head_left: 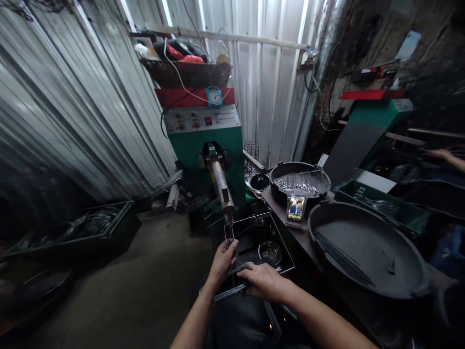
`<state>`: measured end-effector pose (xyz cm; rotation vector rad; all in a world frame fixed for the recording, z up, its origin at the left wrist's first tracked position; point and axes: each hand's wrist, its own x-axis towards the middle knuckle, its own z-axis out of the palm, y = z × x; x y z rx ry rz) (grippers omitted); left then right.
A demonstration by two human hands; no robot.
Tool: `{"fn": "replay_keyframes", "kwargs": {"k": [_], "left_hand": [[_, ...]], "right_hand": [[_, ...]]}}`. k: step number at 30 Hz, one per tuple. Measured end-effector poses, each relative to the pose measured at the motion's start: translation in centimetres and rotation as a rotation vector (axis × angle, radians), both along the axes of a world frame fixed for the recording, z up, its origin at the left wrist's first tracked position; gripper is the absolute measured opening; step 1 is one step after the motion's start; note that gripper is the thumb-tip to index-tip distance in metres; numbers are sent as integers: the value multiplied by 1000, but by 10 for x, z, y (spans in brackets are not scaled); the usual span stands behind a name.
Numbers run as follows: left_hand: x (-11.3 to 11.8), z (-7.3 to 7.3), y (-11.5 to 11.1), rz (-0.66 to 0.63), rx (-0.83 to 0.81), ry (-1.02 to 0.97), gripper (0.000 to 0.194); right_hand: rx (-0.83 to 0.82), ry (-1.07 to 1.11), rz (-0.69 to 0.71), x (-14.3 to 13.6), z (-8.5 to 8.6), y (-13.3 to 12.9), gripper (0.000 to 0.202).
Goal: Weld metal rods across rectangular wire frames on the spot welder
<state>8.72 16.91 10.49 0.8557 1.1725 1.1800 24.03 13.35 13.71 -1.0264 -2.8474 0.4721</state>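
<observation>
Both bare forearms are extended forward from the near edge, converging toward the middle. The left hand is raised slightly farther, its fingers curled closed in a grip with the thumb uppermost. The right hand is laid palm down just beside it, fingers spread flat and pointing left.

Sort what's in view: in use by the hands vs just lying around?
In use: left hand gripping a wire piece at the tip of the machine arm; right hand pressing on the wire frame over the tray.

Lying about: phone, basin, pan of rods, green crate, basket.
</observation>
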Motion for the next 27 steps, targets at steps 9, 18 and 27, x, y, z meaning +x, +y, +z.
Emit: {"fn": "replay_keyframes", "kwargs": {"k": [9, 18, 27], "left_hand": [[-5, -2, -11, -141, -39, -88, 32], [-24, -6, 20, -29, -51, 18, 33], [-40, 12, 89, 100, 30, -107, 35]], "right_hand": [[-7, 84, -2, 6, 1, -2, 50], [-1, 340, -276, 40, -37, 26, 9], [67, 721, -344, 17, -46, 100, 14]]}}
